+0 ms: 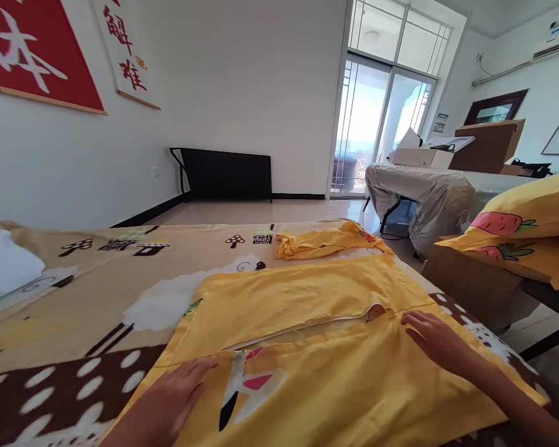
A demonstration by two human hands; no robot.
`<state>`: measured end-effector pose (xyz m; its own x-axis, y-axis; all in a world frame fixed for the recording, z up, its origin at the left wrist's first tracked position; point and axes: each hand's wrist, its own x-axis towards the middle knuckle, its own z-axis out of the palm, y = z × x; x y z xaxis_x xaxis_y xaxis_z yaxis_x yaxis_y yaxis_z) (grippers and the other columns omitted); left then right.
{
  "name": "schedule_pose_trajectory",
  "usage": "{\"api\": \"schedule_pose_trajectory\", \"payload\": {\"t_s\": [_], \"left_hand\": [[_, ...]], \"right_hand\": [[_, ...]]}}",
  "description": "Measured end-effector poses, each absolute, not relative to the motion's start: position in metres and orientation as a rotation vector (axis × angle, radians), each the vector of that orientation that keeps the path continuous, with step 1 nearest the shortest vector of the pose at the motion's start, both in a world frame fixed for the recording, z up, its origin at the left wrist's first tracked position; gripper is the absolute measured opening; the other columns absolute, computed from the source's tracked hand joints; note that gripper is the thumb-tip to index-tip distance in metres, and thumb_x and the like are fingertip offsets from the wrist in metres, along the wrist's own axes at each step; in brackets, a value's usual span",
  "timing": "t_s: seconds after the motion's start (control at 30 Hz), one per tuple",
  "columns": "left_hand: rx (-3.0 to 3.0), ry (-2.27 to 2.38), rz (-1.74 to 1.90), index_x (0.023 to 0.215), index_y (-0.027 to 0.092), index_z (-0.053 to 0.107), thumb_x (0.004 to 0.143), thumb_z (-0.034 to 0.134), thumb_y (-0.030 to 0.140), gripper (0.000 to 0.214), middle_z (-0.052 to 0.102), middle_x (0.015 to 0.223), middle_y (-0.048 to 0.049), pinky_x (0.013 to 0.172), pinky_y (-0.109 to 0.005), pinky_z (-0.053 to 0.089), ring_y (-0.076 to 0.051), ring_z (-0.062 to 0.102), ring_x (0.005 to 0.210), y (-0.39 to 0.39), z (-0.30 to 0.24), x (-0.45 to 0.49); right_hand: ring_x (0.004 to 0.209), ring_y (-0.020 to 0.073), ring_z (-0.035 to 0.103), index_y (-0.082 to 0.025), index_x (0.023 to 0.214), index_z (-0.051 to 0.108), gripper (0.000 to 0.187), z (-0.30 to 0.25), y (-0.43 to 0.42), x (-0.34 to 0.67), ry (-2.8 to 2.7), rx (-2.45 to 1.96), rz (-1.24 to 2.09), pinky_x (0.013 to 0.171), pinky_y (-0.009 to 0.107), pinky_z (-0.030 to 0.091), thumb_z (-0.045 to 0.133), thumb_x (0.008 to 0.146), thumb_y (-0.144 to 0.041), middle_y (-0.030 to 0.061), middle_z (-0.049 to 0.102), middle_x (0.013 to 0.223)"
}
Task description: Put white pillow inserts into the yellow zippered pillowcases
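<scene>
A yellow pillowcase [354, 385] lies spread on a patterned blanket [163, 273], with a long slit edged in white, apparently a zip, across its middle. The slit gapes slightly, and a bit of carrot print shows at its right end. My left hand [179, 394] rests on the fabric by the slit's left end, fingers stretched out. Near the right end my right hand [435, 338] lies on the cloth with its fingers extended and slightly bent. Beyond the pillowcase is a crumpled yellow cloth [326, 241].
At left a white pillow [9, 264] lies on the blanket. Yellow carrot-print fabric [522, 223] is piled on the right, above a cardboard box [475, 282]. Farther back, boxes [487, 146] stand on a plastic-covered table [423, 186]. A black folded panel [228, 175] leans against the wall.
</scene>
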<state>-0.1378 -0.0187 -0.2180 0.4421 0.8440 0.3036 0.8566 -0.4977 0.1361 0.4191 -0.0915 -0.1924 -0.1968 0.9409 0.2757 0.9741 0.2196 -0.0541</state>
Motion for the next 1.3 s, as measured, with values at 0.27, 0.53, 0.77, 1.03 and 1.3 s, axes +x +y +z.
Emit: {"api": "schedule_pose_trajectory", "payload": {"t_s": [0.27,0.53,0.77,1.03,1.3], "left_hand": [[-3.024,-1.469,-0.441,0.086,0.019,0.062,0.091,0.034,0.041,0.036,0.068,0.095,-0.0075,0.083,-0.032,0.049,-0.02,0.063,0.088,0.022,-0.194,-0.084],[-2.803,-1.393,-0.53,0.108,0.028,0.066,0.091,0.042,0.038,0.031,0.061,0.126,-0.004,0.094,-0.032,0.047,-0.021,0.058,0.113,0.017,-0.217,-0.116],[-2.364,-1.056,-0.314,0.094,0.025,0.068,0.092,0.035,0.017,0.033,0.059,0.128,-0.0102,0.1,-0.048,0.029,-0.027,0.05,0.124,0.018,-0.218,-0.114],[-2.096,-1.043,-0.283,0.089,0.023,0.065,0.085,0.035,0.008,0.033,0.064,0.117,-0.0137,0.091,-0.049,0.029,-0.028,0.058,0.111,0.028,-0.212,-0.121],[-2.22,-1.309,-0.284,0.095,0.026,0.069,0.084,0.033,0.01,0.041,0.068,0.112,-0.0097,0.086,-0.047,0.04,-0.026,0.062,0.102,0.04,-0.228,-0.117]], "right_hand": [[0.097,0.0195,0.061,-0.02,0.101,0.062,0.031,-0.194,-0.037,0.376,-2.499,-1.506,0.032,0.088,0.036,0.043,0.032,0.096,-0.027,0.0072,0.067,0.101],[0.093,0.0202,0.06,-0.024,0.108,0.061,0.035,-0.199,-0.036,0.396,-2.448,-1.534,-0.022,0.084,0.035,0.043,0.028,0.097,-0.03,0.0077,0.066,0.099],[0.087,0.0188,0.062,-0.024,0.104,0.063,0.033,-0.213,-0.03,0.399,-2.44,-1.449,-0.156,0.08,0.032,0.044,0.031,0.096,-0.026,0.0063,0.068,0.094],[0.069,0.0177,0.064,-0.018,0.085,0.064,0.032,-0.234,-0.017,0.403,-2.405,-1.644,-0.438,0.061,0.027,0.046,0.033,0.093,-0.019,0.0068,0.068,0.081],[0.072,0.0176,0.063,-0.018,0.084,0.062,0.026,-0.242,-0.016,0.399,-2.296,-1.576,-0.577,0.063,0.029,0.049,0.037,0.091,-0.014,0.0065,0.067,0.083]]}}
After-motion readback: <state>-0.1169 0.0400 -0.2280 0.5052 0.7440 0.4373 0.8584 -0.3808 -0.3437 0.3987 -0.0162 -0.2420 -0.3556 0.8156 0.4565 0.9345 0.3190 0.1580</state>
